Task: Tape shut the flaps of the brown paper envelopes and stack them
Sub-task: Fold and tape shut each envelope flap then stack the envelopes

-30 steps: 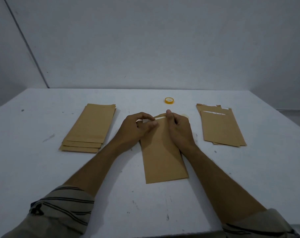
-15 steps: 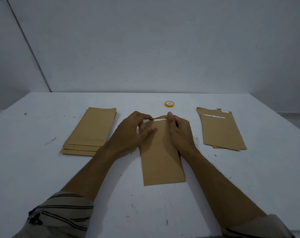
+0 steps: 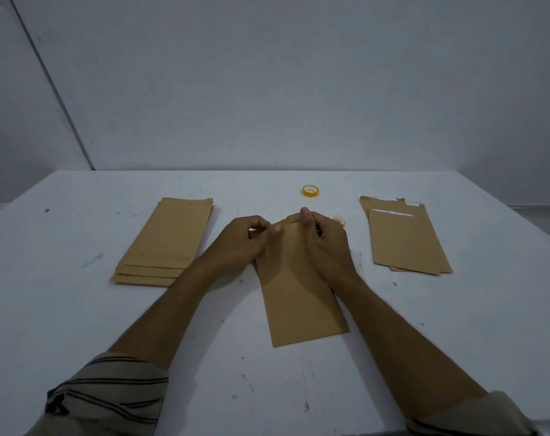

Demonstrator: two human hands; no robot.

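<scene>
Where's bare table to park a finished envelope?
Bare: table left of the left stack, and its near strip between the sleeves. Crowded: centre, where left hand and right hand hold the envelope flap, tape roll just beyond.

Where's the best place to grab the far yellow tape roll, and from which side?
The far tape roll lies flat, hole up, with bare table around it. Probably best from above: pinch its wall, one finger in the hole, thumb outside. The right hand is nearer, but holds the envelope.

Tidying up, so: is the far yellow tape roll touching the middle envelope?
Apart. Head view shows bare table between far yellow tape roll and middle envelope.
</scene>
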